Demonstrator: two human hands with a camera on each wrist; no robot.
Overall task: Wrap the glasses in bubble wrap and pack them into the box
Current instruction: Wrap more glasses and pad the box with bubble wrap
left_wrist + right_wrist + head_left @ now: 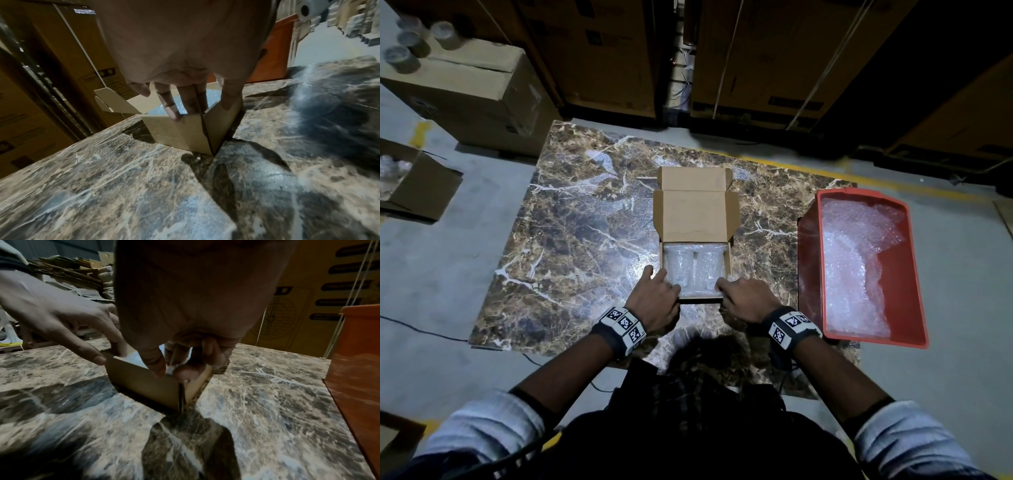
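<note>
A small cardboard box stands open in the middle of the marble table, its lid folded back away from me. Two bubble-wrapped glasses lie side by side inside it. My left hand rests on the box's near left corner with fairly straight fingers, the thumb on the near wall. My right hand is at the near right corner, where its curled thumb and fingers pinch a bit of bubble wrap at the rim of the box.
A red plastic bin holding loose bubble wrap sits on the table's right edge. Tall cartons stand behind the table. On the floor at left are a carton topped with unwrapped glasses and an open box.
</note>
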